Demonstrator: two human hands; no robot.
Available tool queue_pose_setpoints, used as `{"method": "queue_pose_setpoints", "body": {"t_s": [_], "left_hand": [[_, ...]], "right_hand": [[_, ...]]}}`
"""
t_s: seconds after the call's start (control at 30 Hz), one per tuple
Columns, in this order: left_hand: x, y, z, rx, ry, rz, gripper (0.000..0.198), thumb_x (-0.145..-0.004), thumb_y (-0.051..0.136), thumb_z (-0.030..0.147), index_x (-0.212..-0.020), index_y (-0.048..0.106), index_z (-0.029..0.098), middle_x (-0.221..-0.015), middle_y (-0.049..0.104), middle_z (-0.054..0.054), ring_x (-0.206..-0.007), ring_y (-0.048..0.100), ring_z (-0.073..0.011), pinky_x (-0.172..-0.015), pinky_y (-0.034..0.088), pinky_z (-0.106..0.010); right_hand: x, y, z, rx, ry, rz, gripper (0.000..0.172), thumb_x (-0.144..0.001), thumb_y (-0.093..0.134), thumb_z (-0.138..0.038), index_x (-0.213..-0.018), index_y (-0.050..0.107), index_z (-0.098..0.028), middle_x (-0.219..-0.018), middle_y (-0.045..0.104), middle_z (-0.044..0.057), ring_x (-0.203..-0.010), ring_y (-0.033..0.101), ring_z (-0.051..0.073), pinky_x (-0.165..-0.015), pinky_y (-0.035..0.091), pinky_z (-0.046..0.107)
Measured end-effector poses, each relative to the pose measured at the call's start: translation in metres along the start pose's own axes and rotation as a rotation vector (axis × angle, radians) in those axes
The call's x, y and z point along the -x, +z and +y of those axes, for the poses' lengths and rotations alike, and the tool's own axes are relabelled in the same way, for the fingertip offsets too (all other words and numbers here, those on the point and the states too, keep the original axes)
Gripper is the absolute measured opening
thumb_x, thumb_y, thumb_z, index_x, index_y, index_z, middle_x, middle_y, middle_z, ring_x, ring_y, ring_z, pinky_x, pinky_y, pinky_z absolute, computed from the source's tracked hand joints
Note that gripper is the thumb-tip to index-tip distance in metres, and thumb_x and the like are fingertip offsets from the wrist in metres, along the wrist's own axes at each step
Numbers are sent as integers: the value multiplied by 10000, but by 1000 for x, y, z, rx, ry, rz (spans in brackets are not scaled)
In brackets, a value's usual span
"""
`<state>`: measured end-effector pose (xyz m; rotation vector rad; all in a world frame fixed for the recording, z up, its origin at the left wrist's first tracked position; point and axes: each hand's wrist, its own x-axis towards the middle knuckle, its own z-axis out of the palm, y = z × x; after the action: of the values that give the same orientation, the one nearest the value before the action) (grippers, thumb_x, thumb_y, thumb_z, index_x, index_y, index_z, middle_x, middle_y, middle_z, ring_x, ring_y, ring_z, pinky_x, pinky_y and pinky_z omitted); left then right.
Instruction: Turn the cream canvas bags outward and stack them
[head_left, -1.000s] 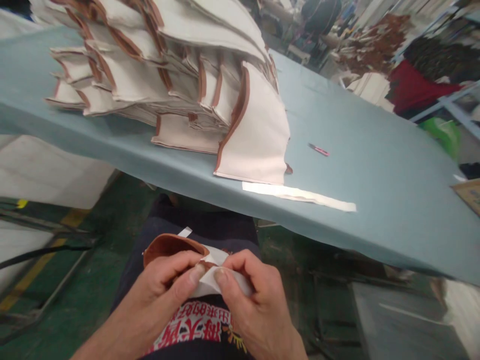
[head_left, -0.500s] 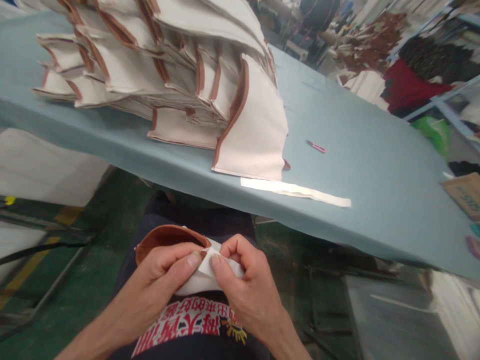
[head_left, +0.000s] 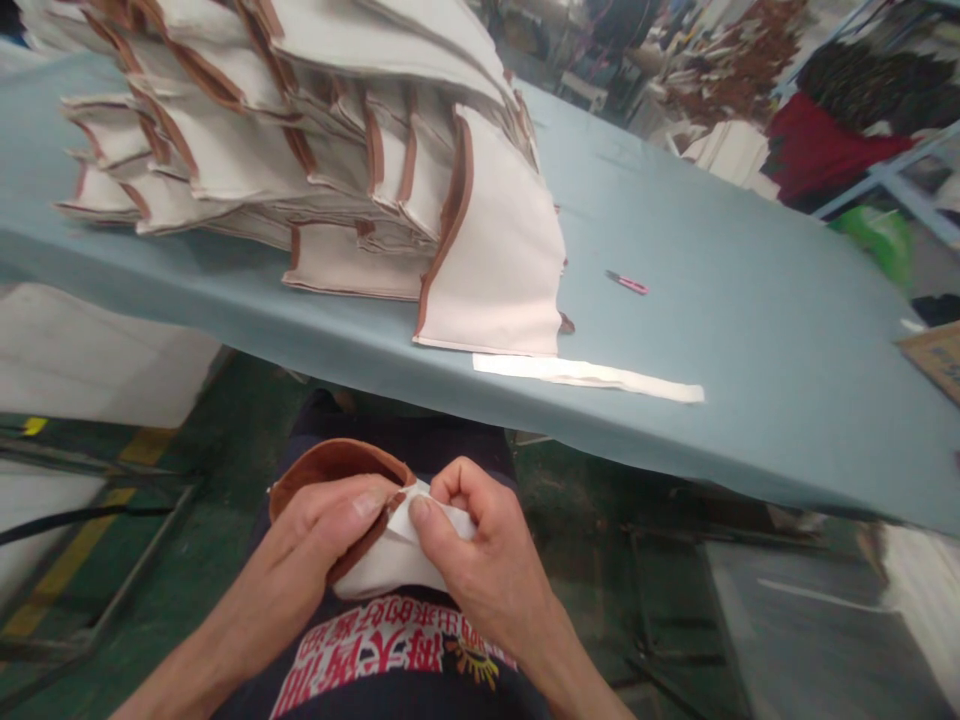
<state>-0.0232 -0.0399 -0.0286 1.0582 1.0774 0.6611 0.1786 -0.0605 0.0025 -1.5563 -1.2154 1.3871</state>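
A sewn fabric piece (head_left: 390, 570), off-white outside with a brown lining and edge, rests over my lap between both hands. My left hand (head_left: 322, 530) is closed on its brown edge, thumb and fingers pinching close to a corner. Beside it, my right hand (head_left: 472, 540) pinches a white strip (head_left: 409, 515) between thumb and bent forefinger, at the same corner of the piece. The fingertips of the two hands are close together. How the strip joins the fabric is hidden by my fingers.
A blue-green covered table (head_left: 720, 330) stands in front of me. On it lie a large stack of similar brown-edged pieces (head_left: 495, 250), a long white strip (head_left: 585, 374) by the near edge, and pink-handled thread snips (head_left: 627, 283). A cardboard box (head_left: 934, 355) sits at the far right.
My left hand has shifted slightly left along the brown edge, and more of that edge shows below it. My right hand keeps its pinch. The view has tilted a little.
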Motion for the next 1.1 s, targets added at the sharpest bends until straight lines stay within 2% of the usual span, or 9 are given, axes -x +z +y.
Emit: {"method": "queue_pose_setpoints", "body": {"t_s": [0.13, 0.33, 0.57, 0.67, 0.7, 0.77, 0.83, 0.9, 1.1], "left_hand": [[1, 8, 9, -122, 96, 37, 323, -966, 830, 534, -917, 925, 230, -728, 816, -30, -637, 668, -189, -564, 512, -212], [1, 21, 8, -340, 271, 76, 260, -1007, 688, 335, -879, 899, 251, -692, 808, 10, -596, 688, -178, -561, 483, -224], [1, 32, -1, -532, 414, 186, 272, -953, 599, 225, -754, 782, 249, -660, 768, 48, -556, 698, -152, -580, 472, -237], [-3, 39, 0, -585, 454, 312, 250, -874, 587, 226, -680, 745, 234, -627, 747, 37, -544, 682, -149, -603, 460, -253], [-5, 41, 0, -573, 434, 353, 233, -845, 593, 244, -664, 740, 230, -613, 736, 32, -544, 673, -151, -613, 454, -260], [-10, 41, -1, -430, 299, 378, 195, -788, 619, 299, -645, 731, 227, -598, 704, 28, -560, 641, -157, -619, 441, -267], [-15, 35, -4, -229, 118, 326, 190, -757, 633, 359, -639, 706, 229, -602, 667, 30, -565, 591, -157, -581, 426, -257], [-18, 26, -7, -102, -5, 268, 213, -755, 632, 404, -652, 689, 227, -621, 650, 27, -549, 554, -154, -523, 409, -243], [-10, 3, -17, -16, -146, 182, 300, -754, 679, 493, -782, 734, 199, -615, 617, 26, -501, 518, -149, -465, 393, -222]], "right_hand": [[1, 1, 6, -10, -25, 25, 302, -955, 700, -455, -782, 550, -259, -600, 533, -70, -521, 408, 110, -504, 288, 248], [5, 7, 21, -36, -31, 74, 318, -964, 673, -479, -783, 522, -265, -621, 504, -67, -537, 421, 124, -524, 307, 261], [0, 17, 34, -297, 125, -9, 329, -939, 650, -507, -787, 484, -267, -679, 431, -68, -597, 355, 125, -539, 308, 244], [-3, 27, 39, -371, 183, 8, 334, -916, 630, -526, -776, 480, -262, -689, 422, -65, -624, 351, 127, -563, 328, 246], [-6, 30, 40, -376, 189, 31, 335, -912, 622, -528, -769, 478, -261, -701, 430, -59, -640, 362, 130, -577, 344, 249], [-11, 35, 40, -362, 188, 65, 352, -905, 615, -539, -750, 463, -262, -708, 432, -56, -656, 373, 133, -597, 365, 256], [-17, 39, 39, -334, 192, 71, 373, -903, 616, -556, -740, 445, -267, -687, 416, -63, -645, 363, 132, -595, 359, 260], [-20, 41, 38, -290, 187, 61, 388, -911, 626, -572, -743, 455, -268, -670, 427, -66, -639, 373, 134, -591, 350, 262], [-9, 44, 46, -136, 119, 39, 331, -987, 654, -540, -843, 552, -260, -691, 534, -54, -651, 478, 150, -607, 371, 260]]}}
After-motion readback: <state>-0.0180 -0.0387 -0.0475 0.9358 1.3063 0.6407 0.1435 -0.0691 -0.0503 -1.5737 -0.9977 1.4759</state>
